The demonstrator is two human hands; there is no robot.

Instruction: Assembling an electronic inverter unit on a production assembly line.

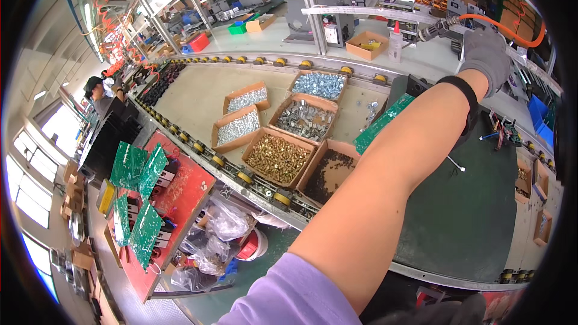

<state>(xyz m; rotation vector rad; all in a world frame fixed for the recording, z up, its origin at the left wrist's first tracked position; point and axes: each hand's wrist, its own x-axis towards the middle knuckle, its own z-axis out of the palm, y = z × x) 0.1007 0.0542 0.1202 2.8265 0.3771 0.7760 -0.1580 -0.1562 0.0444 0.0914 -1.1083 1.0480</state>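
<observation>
My left hand (486, 57), in a grey glove, reaches far out to the upper right, with a black band (462, 89) around the forearm. It is nearest to a dark air-hose fitting (438, 29) joined to an orange hose (509, 31). Its fingers are turned away, so I cannot make out what they hold, if anything. Beneath the forearm a green circuit board (384, 125) lies partly hidden. My right hand is not in view; a dark shape at the lower edge is unclear.
Open cardboard boxes of brass-coloured fasteners (277, 157), metal clips (304, 119), silver screws (238, 129) and black screws (328, 174) stand on the line. Green boards (144, 235) stand on a red table (186, 186). A red-capped bottle (395, 45) stands beyond. Another person (101, 97) works far left.
</observation>
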